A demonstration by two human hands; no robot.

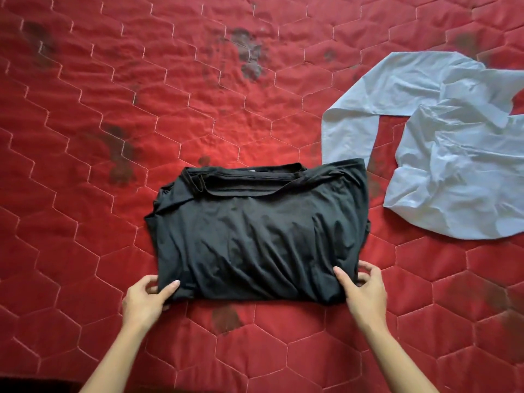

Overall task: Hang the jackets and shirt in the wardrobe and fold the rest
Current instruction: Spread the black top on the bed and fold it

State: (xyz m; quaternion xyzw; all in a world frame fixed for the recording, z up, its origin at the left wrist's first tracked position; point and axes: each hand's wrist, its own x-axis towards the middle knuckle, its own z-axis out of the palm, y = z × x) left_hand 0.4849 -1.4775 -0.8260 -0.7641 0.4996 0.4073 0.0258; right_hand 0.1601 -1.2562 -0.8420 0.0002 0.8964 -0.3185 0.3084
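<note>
A black T-shirt [258, 231] lies folded into a rough rectangle in the middle of the red quilted bedspread [85, 165], its collar at the far edge. My left hand [147, 299] pinches the near left corner of the black T-shirt, thumb on top. My right hand [364, 290] pinches the near right corner the same way. A light blue long-sleeved shirt [453, 154] lies crumpled to the right, with one sleeve running down to the black T-shirt's far right corner.
The red bedspread has hexagon stitching and several dark stains. Its bare surface stretches to the left and behind the black T-shirt. No wardrobe or hanger is in view.
</note>
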